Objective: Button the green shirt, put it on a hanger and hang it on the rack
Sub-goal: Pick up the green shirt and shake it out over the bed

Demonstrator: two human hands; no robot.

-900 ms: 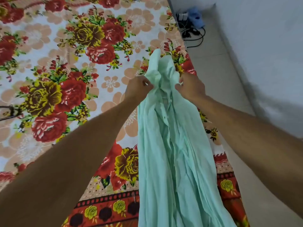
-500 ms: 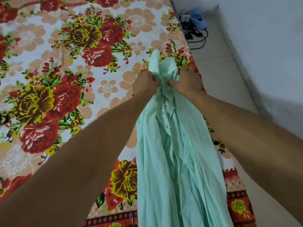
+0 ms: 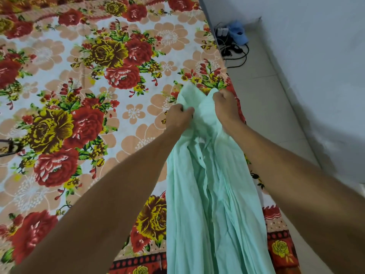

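hands now apart again, left hand (image 3: 178, 118) and right hand (image 3: 225, 107) fingers clenched on green shirt (image 3: 209, 194)

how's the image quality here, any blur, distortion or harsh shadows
Head view: light is soft and even with no glare; a faint shadow falls on the wall at right. Wide-angle bending curves the wall base and the floral bedsheet edge. The forearms near the lens look soft and smeared, while the left hand, right hand and green shirt are fairly sharp.
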